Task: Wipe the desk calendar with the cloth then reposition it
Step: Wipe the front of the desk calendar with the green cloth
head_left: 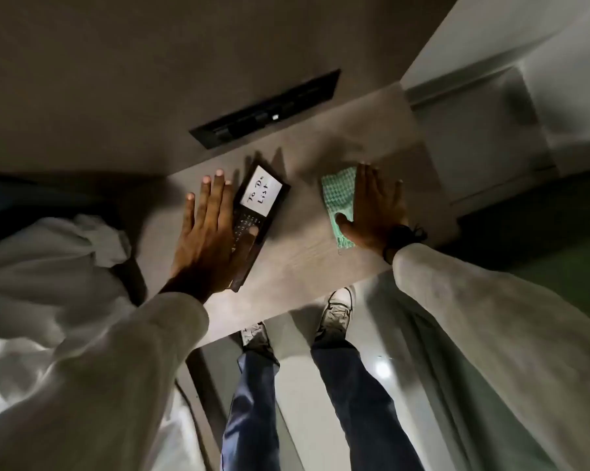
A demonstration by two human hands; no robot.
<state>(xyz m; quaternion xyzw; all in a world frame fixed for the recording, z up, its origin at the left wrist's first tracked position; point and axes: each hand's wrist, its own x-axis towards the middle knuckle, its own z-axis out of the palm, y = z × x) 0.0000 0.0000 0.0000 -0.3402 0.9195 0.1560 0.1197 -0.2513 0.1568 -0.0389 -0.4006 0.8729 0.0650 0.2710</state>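
Head view, looking down on a pale wood-grain table (307, 266). The desk calendar (258, 215), a dark-framed stand with a white card lettered "To Do List" above a dark grid of dates, sits near the middle of the table, its long axis running obliquely from the near edge toward the wall. The left hand (203, 232) lies flat and extended along the calendar's left side, fingers straight and spread, thumb resting across the lower dark panel; its grip is open, pressing rather than grasping. The right hand (377, 209) lies palm-down, well apart from the calendar, on a green checked cloth (337, 195); the fingers are straight, the thumb lies on the cloth, and the grip is likewise open, with the cloth pinned flat against the table. A dark band encircles the right wrist. Both forearms wear loose pale sleeves (473, 317).

Behind the calendar, a dark rectangular socket panel (266, 110) is set into the wall. At left, rumpled white bedding (49, 266) adjoins the table. Below the table's near edge, two pale shoes (336, 311) and dark blue trouser legs stand on a glossy floor (382, 368).
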